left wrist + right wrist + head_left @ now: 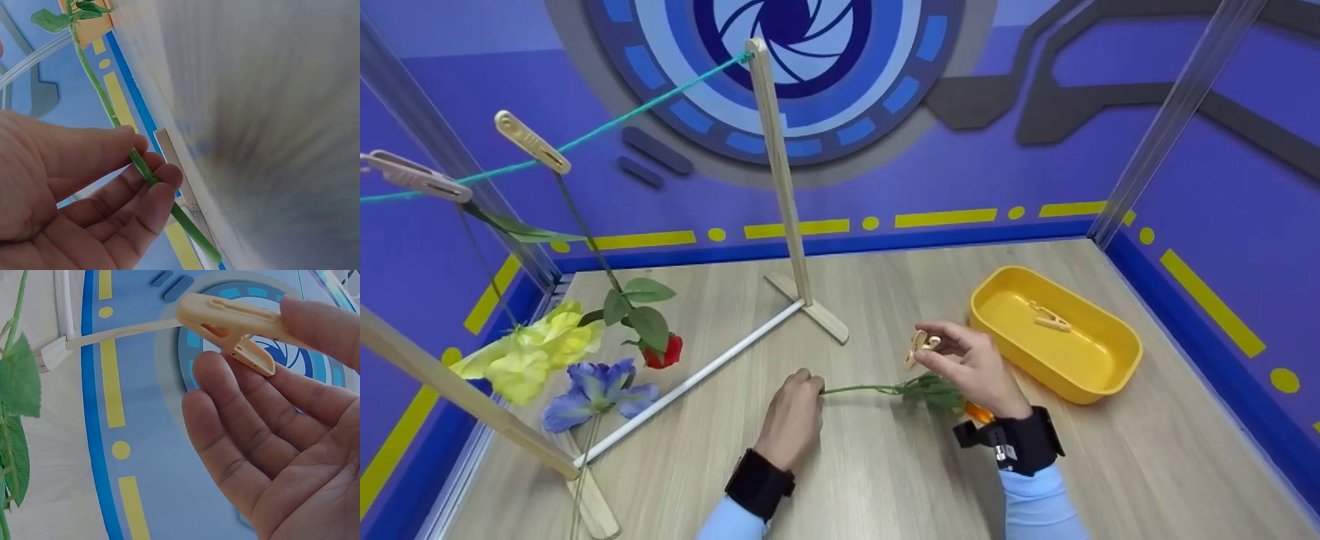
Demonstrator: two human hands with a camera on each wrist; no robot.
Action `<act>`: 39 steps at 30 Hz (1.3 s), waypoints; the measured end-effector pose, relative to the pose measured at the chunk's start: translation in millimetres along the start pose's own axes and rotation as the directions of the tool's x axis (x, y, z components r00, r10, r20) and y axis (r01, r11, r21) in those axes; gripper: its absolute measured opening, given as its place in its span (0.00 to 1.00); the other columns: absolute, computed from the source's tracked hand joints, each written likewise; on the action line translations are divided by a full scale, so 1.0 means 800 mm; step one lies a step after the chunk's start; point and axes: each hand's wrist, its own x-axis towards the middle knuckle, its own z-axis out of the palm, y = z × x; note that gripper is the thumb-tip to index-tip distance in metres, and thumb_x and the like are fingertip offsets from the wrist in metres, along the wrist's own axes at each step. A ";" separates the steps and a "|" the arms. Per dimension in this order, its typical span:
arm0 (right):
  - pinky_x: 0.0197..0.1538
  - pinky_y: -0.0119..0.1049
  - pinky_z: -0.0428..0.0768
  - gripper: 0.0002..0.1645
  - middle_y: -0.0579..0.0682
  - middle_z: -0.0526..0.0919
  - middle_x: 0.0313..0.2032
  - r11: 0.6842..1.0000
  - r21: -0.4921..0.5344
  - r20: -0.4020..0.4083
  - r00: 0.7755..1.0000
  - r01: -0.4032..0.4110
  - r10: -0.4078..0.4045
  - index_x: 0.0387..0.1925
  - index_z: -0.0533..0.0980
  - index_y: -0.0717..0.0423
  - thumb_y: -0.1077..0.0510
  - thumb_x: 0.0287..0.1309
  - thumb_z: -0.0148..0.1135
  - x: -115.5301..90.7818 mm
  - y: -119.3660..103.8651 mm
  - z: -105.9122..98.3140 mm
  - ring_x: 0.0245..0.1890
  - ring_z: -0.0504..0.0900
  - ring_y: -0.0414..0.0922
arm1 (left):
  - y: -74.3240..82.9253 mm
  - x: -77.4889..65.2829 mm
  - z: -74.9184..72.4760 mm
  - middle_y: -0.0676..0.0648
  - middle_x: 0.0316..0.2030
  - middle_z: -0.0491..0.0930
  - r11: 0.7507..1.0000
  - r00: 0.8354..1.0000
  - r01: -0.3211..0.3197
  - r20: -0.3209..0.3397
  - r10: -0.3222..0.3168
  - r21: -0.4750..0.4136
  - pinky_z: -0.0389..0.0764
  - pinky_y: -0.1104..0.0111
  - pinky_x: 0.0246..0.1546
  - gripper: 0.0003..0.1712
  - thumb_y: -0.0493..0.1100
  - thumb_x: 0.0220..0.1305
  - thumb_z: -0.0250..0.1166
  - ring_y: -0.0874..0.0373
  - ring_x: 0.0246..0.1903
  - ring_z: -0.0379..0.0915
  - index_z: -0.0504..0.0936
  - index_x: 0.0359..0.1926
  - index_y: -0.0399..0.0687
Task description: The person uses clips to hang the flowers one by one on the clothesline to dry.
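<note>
My left hand (793, 421) pinches the bare end of a green artificial flower stem (856, 388) low over the table; the left wrist view shows the stem (93, 79) between thumb and fingertips. Leaves (931, 390) and an orange bloom (979, 412) are at its other end, partly hidden beneath my right hand (976, 367). That hand holds a light yellow plastic clothespin (230, 318) between thumb and fingers, above the leaves. On a teal string (637, 112) at the left, a yellow clothespin (532, 142) grips a red rose (664, 352) head down, and a pinkish clothespin (420, 178) holds another stem.
A yellow tub (1099, 375) with clothespins (1051, 321) inside stands right of my right hand. Wooden posts (780, 172) joined by a white bar (690, 384) carry the string. A yellow flower (529, 356) and a blue flower (600, 394) are at the left.
</note>
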 end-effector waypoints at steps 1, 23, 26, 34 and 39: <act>0.43 0.32 0.84 0.21 0.54 0.88 0.41 1.000 -0.002 0.000 1.000 0.003 -0.003 0.57 0.81 0.65 0.64 0.62 0.71 0.000 0.000 0.000 0.37 0.87 0.44 | 0.000 0.000 0.000 0.49 0.25 0.71 1.000 1.000 0.000 0.004 0.000 -0.002 0.77 0.68 0.26 0.05 0.24 0.59 0.69 0.58 0.26 0.69 0.84 0.30 0.35; 0.43 0.33 0.84 0.21 0.52 0.89 0.40 0.999 -0.029 0.006 1.000 0.017 -0.016 0.57 0.81 0.64 0.63 0.63 0.71 0.000 0.003 0.004 0.37 0.87 0.42 | 0.048 0.000 -0.005 0.44 0.25 0.78 0.999 1.000 0.022 0.022 -0.023 0.037 0.77 0.65 0.24 0.03 0.31 0.62 0.70 0.54 0.25 0.76 0.84 0.37 0.34; 0.44 0.34 0.84 0.21 0.52 0.89 0.41 0.999 -0.033 0.008 1.000 0.017 -0.017 0.57 0.81 0.64 0.63 0.63 0.71 0.001 0.002 0.005 0.38 0.87 0.42 | 0.056 0.004 -0.002 0.41 0.26 0.82 0.992 0.990 0.099 0.111 -0.090 -0.077 0.77 0.64 0.23 0.06 0.31 0.67 0.66 0.56 0.23 0.76 0.83 0.43 0.32; 0.44 0.32 0.84 0.21 0.52 0.89 0.41 0.999 -0.029 0.014 1.000 0.018 -0.018 0.57 0.81 0.65 0.62 0.63 0.71 0.001 0.001 0.006 0.38 0.87 0.45 | 0.054 0.015 0.011 0.44 0.22 0.75 0.948 0.945 0.262 0.248 -0.214 -0.180 0.70 0.64 0.21 0.08 0.34 0.73 0.59 0.57 0.19 0.65 0.81 0.43 0.29; 0.43 0.32 0.84 0.21 0.52 0.89 0.42 0.999 -0.034 0.023 0.999 0.025 -0.024 0.57 0.81 0.63 0.62 0.64 0.71 0.000 0.001 0.006 0.38 0.87 0.44 | 0.049 0.017 0.010 0.49 0.20 0.68 0.905 0.919 0.343 0.291 -0.267 -0.252 0.65 0.68 0.18 0.10 0.33 0.73 0.56 0.58 0.17 0.63 0.80 0.35 0.32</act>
